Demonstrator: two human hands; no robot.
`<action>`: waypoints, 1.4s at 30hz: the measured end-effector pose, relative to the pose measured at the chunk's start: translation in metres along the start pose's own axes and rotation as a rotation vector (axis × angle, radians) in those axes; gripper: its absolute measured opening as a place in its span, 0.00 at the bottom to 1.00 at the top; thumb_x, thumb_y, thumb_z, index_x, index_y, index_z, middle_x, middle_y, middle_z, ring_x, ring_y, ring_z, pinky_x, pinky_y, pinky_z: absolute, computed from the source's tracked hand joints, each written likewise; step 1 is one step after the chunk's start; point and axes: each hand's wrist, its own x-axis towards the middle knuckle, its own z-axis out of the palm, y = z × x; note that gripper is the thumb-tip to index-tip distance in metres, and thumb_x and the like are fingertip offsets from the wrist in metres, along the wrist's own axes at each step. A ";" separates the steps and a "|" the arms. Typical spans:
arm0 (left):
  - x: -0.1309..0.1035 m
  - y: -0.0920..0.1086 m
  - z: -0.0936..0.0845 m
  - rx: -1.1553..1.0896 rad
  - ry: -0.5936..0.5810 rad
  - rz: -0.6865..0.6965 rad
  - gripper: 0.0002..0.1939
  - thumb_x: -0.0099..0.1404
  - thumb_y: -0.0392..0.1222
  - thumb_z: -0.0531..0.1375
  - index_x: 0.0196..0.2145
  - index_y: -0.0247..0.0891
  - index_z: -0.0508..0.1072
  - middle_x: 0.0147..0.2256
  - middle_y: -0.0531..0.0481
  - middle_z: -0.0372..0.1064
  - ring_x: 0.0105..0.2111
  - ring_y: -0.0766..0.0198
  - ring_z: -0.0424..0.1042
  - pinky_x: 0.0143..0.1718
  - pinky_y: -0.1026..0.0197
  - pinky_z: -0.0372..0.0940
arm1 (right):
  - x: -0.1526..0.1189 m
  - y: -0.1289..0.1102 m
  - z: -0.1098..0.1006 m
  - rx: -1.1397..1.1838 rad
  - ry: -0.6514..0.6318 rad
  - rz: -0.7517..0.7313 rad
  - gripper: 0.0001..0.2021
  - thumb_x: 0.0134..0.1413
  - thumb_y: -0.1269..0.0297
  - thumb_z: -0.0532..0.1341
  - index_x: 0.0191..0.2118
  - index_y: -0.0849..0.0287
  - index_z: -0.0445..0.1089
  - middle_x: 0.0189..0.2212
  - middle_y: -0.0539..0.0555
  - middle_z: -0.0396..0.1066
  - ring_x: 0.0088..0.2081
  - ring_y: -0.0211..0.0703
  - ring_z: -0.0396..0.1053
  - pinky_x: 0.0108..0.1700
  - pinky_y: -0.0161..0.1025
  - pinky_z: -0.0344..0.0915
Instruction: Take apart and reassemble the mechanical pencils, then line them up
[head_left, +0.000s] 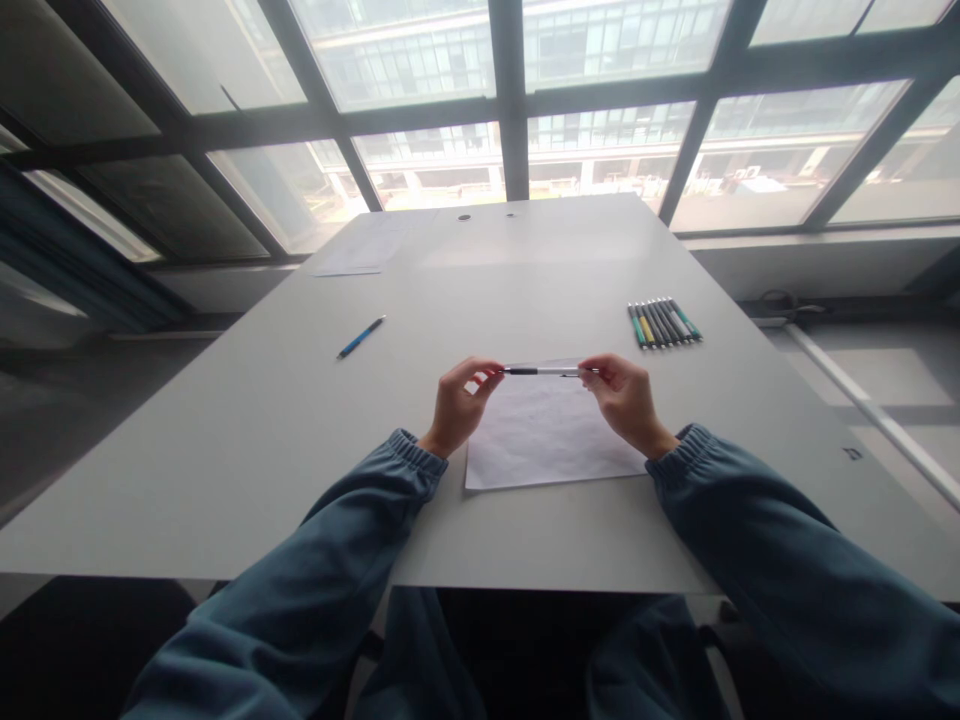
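A silver pen (555,371) with a dark grip is held level above the paper. My left hand (460,402) pinches its dark tip end between thumb and fingers. At the other end, my right hand (624,396) grips the clip side the same way. Below both hands lies a white sheet of paper (555,440), partly covered by them. To the right, several pens (664,324) lie side by side in a row, with black, green, yellow and silver barrels. A single blue pen (361,338) rests to the left of my left hand.
The white table (225,470) reaches to the windows. Near its far left edge are more sheets of paper (352,250). A small round dark object (464,217) sits at the far edge. A white rail (874,410) runs beside the table's right side.
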 end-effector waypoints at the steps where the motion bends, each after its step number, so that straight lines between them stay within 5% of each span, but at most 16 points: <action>1: 0.000 0.000 0.000 0.002 -0.002 0.003 0.09 0.67 0.46 0.64 0.38 0.39 0.80 0.37 0.46 0.78 0.36 0.62 0.75 0.37 0.61 0.68 | 0.000 0.000 0.000 -0.004 0.000 0.001 0.09 0.57 0.59 0.67 0.37 0.59 0.77 0.30 0.54 0.76 0.32 0.43 0.72 0.37 0.42 0.71; 14: -0.001 -0.001 0.000 0.009 -0.034 -0.065 0.15 0.68 0.53 0.62 0.36 0.37 0.77 0.34 0.47 0.78 0.37 0.61 0.76 0.38 0.61 0.67 | 0.000 -0.005 0.001 0.031 -0.005 0.015 0.08 0.56 0.60 0.67 0.37 0.59 0.77 0.30 0.54 0.76 0.32 0.43 0.72 0.37 0.42 0.71; 42: -0.003 -0.002 -0.002 0.003 -0.064 -0.145 0.33 0.74 0.62 0.49 0.17 0.37 0.66 0.17 0.52 0.62 0.20 0.67 0.62 0.26 0.61 0.57 | -0.001 -0.005 0.002 0.054 -0.032 0.020 0.08 0.57 0.59 0.67 0.37 0.58 0.76 0.30 0.53 0.75 0.31 0.42 0.72 0.36 0.41 0.71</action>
